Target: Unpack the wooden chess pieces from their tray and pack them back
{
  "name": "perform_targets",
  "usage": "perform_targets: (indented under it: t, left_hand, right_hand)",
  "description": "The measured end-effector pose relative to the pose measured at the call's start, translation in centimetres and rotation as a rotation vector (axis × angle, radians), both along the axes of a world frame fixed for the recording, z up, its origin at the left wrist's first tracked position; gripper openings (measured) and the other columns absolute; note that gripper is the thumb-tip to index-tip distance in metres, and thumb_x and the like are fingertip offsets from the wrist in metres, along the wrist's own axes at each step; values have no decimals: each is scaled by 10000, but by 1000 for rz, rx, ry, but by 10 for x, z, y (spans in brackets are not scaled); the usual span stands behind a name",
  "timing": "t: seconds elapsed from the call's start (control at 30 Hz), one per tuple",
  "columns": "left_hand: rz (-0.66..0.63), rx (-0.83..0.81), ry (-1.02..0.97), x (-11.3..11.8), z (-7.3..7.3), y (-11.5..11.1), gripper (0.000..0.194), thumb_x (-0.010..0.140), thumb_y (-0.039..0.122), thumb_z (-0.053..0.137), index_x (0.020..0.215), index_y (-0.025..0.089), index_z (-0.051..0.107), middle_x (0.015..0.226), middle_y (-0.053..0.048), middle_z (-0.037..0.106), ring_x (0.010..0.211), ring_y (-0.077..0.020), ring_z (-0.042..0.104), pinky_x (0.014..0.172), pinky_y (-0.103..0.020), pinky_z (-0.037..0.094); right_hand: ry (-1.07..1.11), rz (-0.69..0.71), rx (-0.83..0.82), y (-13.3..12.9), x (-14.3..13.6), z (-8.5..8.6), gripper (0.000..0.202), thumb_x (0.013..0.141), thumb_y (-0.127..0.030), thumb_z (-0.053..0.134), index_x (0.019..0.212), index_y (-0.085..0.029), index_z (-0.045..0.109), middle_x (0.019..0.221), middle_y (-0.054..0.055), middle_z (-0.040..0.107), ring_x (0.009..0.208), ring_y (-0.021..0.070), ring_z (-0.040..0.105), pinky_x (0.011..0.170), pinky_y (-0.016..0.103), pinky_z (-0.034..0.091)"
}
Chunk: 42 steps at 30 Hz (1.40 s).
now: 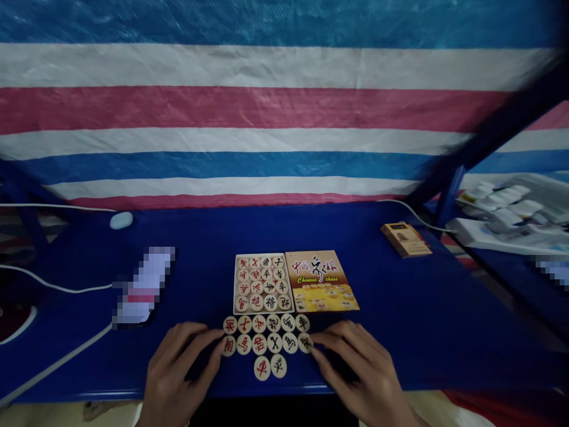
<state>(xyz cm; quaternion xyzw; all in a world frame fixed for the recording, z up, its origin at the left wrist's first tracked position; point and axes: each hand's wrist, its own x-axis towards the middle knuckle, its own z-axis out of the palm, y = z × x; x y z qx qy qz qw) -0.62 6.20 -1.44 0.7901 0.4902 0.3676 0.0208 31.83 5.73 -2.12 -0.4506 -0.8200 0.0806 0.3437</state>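
Note:
Round Chinese chess pieces (259, 343) lie flat in two rows, with a red piece (262, 368) and a black piece (278, 366) below them. My left hand (180, 370) touches the left end of the rows, thumb and fingers apart. At the right end, my right hand (362, 367) has its fingertips on the last black piece (305, 343) of the lower row, fingers spread. Just behind the rows sits an open white box (235, 284) filled with more red and black pieces. Its printed lid (322, 279) lies against the box's right side.
A blurred-out phone (144, 287) and a white cable lie on the blue table (355, 231) at left, a pale oval object (121, 220) behind them. A small brown box (406, 239) is at back right. Beyond it are a white power strip (511, 236) and a clear tray.

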Motion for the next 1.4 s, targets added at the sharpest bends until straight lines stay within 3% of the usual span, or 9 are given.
perform_targets:
  t: [0.23,0.4,0.57,0.77,0.93,1.07,1.4]
  left_hand:
    - [-50,124,110,3,-3,-9,193,906,106,686,1083,176,722,987,-50,714,893,-174,648,810,-334,466]
    - [-89,71,155,0,-4,-9,196,886,165,696,1078,201,690,985,-45,723,864,-179,667,765,-323,495]
    - [-54,-1,189,-5,-5,-8,186,890,215,676,1075,202,663,943,-45,706,822,-185,677,739,-337,516]
    - [-28,78,70,3,-3,-11,252,869,137,709,1114,180,672,988,-52,709,873,-162,694,774,-291,555]
    - [-19,-38,-114,34,0,-5,286,899,176,701,1179,197,650,1084,-70,699,981,-171,700,855,-292,596]
    - [-54,-46,-193,53,4,8,255,902,224,717,1148,214,653,1038,-57,704,863,-152,710,769,-274,621]
    - [-115,-159,-262,50,9,16,227,910,272,716,1131,239,682,1011,-43,709,757,-132,698,662,-241,612]
  right_hand:
    - [-137,3,14,-6,-2,-7,285,936,-222,673,1219,-232,645,885,19,652,752,145,614,694,322,470]
    - [-154,32,9,-5,-2,-2,194,892,-236,706,1077,-228,649,849,8,662,700,142,620,667,319,464]
    - [-163,-38,6,-5,-3,0,235,844,-277,722,1062,-233,648,836,15,676,730,180,653,685,344,477]
    - [-44,-48,-5,-1,-10,9,218,844,-229,718,1050,-226,645,787,3,646,691,166,631,621,328,472]
    - [158,-1,13,17,-39,16,328,870,-220,754,1169,-218,621,1064,65,709,965,195,685,778,329,562]
    - [184,37,28,27,-55,10,384,897,-216,744,1253,-224,599,1068,51,734,951,178,708,822,317,578]
    - [280,92,-5,27,-52,10,422,863,-251,791,1248,-256,618,1063,32,742,947,174,718,809,312,601]
